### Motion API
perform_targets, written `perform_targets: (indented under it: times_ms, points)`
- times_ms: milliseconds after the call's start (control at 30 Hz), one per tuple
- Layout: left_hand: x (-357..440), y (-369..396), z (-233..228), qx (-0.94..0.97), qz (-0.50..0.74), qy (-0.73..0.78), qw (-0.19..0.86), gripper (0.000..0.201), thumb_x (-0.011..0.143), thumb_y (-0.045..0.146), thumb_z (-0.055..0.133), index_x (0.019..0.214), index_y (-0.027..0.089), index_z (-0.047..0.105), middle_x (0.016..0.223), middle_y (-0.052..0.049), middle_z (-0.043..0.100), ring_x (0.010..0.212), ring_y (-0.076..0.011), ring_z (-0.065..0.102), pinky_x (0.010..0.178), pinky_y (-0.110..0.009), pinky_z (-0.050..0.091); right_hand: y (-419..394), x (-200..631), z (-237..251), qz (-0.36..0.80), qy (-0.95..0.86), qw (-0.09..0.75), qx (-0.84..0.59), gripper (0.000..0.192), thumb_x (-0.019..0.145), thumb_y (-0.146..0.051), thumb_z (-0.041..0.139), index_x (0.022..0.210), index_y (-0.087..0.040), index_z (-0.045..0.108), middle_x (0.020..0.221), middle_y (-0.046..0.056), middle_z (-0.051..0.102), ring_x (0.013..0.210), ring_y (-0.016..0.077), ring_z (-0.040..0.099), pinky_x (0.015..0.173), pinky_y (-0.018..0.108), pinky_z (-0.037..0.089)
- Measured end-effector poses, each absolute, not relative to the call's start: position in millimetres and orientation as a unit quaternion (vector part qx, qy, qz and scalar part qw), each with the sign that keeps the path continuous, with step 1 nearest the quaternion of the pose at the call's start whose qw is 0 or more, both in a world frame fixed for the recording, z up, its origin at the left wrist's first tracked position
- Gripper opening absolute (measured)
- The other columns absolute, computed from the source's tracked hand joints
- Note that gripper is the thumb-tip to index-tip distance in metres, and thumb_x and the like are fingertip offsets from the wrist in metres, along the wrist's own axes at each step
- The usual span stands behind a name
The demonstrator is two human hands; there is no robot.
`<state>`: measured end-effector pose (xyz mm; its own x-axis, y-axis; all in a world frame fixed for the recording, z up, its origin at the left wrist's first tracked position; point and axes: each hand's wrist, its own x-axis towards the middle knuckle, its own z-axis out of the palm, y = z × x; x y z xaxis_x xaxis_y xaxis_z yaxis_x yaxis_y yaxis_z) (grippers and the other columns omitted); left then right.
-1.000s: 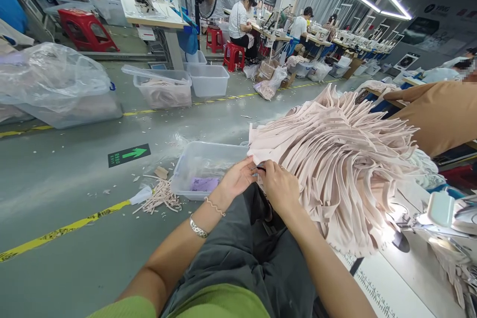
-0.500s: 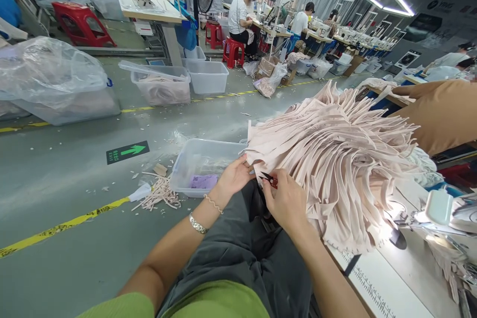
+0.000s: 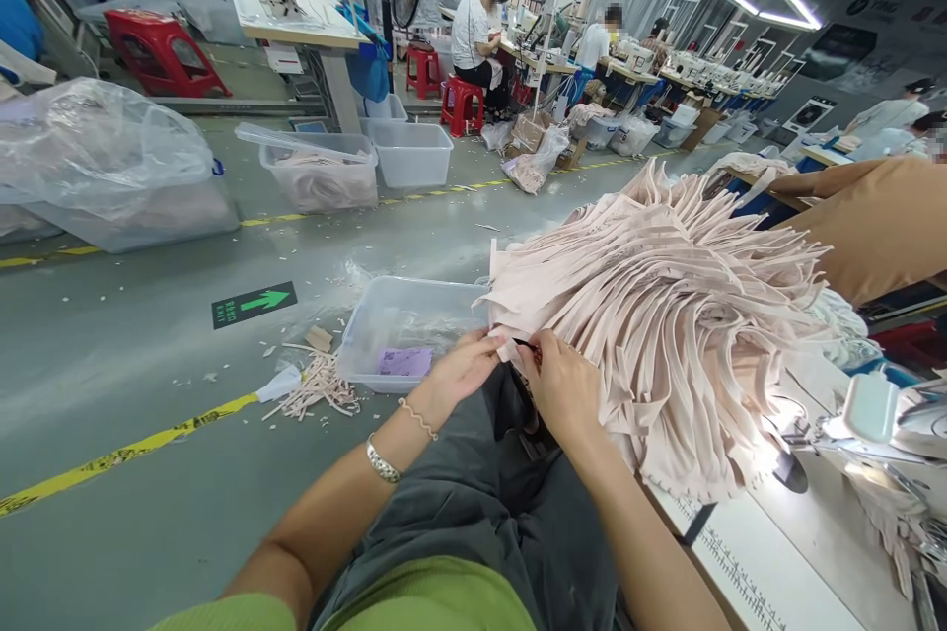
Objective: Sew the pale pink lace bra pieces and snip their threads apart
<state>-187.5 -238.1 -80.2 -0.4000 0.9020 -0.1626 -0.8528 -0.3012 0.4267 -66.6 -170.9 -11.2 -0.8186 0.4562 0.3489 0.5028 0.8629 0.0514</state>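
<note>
A big stack of pale pink fabric pieces lies across my lap and the table edge. My left hand pinches a corner of one pink piece at the stack's near left end. My right hand is shut on small dark thread snips, their tip just showing against that same corner. The two hands nearly touch. A clear plastic bin with a purple slip inside stands on the floor just left of my left hand.
Pink offcuts litter the floor by a yellow line. More clear bins and a bagged bundle stand farther left. A sewing machine is at my right. A person's tan sleeve is behind the stack; others sew in the background.
My hands have drawn together again at the fabric corner. Half a second ago the snips were pulled back with their blades showing; now they sit against the edge that my left hand holds.
</note>
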Motion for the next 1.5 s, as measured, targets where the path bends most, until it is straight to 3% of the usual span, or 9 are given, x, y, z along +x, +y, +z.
perform_targets:
  times_ms: [100,233,333,433,567,733,867,1133,1500]
  points:
    - [-186,-238,-90,0.046,0.775,0.242,0.582,0.016,0.07,-0.005,0.068,0.077,0.009,0.07,0.076,-0.009,0.071,0.068,-0.0157,0.066,0.071,-0.026,0.051,-168,-55,-11,-0.048,-0.944,0.207,-0.254,0.023,0.099,-0.037,0.046,0.096,-0.019,0.058,0.079,0.004,0.071,0.069,0.0175,0.066,0.055,0.026,0.031]
    - [-194,-233,-90,0.026,0.795,0.217,0.566,0.006,0.081,0.01,0.064,0.081,0.014,0.068,0.076,-0.005,0.07,0.07,-0.0155,0.066,0.074,-0.029,0.052,-171,-47,-10,-0.024,-0.941,0.243,-0.235,0.022,0.098,-0.037,0.046,0.099,-0.018,0.057,0.081,0.004,0.071,0.072,0.017,0.067,0.057,0.025,0.033]
    - [-197,-231,-83,0.022,0.813,0.17,0.557,0.015,0.089,0.019,0.056,0.097,0.016,0.068,0.086,-0.005,0.072,0.077,-0.0183,0.067,0.08,-0.034,0.052,-175,-49,-9,-0.046,-0.947,0.214,-0.234,0.02,0.097,-0.035,0.047,0.098,-0.019,0.057,0.08,0.003,0.07,0.069,0.0172,0.065,0.055,0.026,0.031]
    - [-194,-231,-79,0.026,0.817,0.137,0.56,0.019,0.092,0.02,0.053,0.104,0.016,0.066,0.086,-0.005,0.071,0.07,-0.0181,0.066,0.074,-0.034,0.052,-179,-59,-8,-0.071,-0.951,0.183,-0.239,0.015,0.096,-0.033,0.051,0.097,-0.019,0.057,0.084,0.004,0.071,0.069,0.0177,0.065,0.055,0.027,0.029]
    - [-192,-233,-76,0.035,0.814,0.126,0.566,0.019,0.092,0.02,0.05,0.102,0.016,0.066,0.085,-0.005,0.071,0.062,-0.0165,0.064,0.067,-0.033,0.052,-182,-70,-7,-0.081,-0.952,0.156,-0.25,0.013,0.096,-0.032,0.051,0.097,-0.019,0.055,0.085,0.005,0.071,0.071,0.0186,0.065,0.055,0.028,0.028]
    - [-196,-235,-72,0.032,0.806,0.115,0.58,0.023,0.094,0.02,0.046,0.103,0.016,0.066,0.088,-0.006,0.072,0.07,-0.0182,0.066,0.074,-0.036,0.053,-181,-70,-6,-0.084,-0.951,0.154,-0.255,0.015,0.098,-0.033,0.049,0.098,-0.019,0.054,0.087,0.006,0.071,0.073,0.019,0.065,0.056,0.029,0.028]
    - [-195,-234,-72,0.017,0.801,0.117,0.587,0.022,0.094,0.019,0.045,0.097,0.015,0.067,0.087,-0.006,0.072,0.068,-0.0164,0.065,0.067,-0.031,0.052,-178,-73,-6,-0.088,-0.954,0.15,-0.243,0.014,0.098,-0.032,0.049,0.098,-0.019,0.054,0.088,0.006,0.07,0.075,0.0185,0.064,0.058,0.028,0.03]
    - [-198,-233,-68,0.015,0.789,0.151,0.595,0.017,0.093,0.022,0.051,0.094,0.015,0.067,0.079,-0.006,0.07,0.061,-0.0155,0.06,0.061,-0.03,0.049,-174,-80,0,-0.144,-0.969,0.114,-0.162,0.014,0.099,-0.028,0.047,0.09,-0.019,0.054,0.083,0.006,0.067,0.079,0.019,0.062,0.059,0.029,0.032]
    - [-203,-236,-53,0.019,0.772,0.209,0.6,0.008,0.081,0.02,0.067,0.088,0.018,0.063,0.077,-0.001,0.069,0.059,-0.0146,0.059,0.067,-0.033,0.048,-160,-87,26,-0.119,-0.983,0.021,-0.137,0.019,0.099,-0.031,0.044,0.101,-0.018,0.057,0.092,0.008,0.071,0.084,0.0206,0.067,0.059,0.029,0.033]
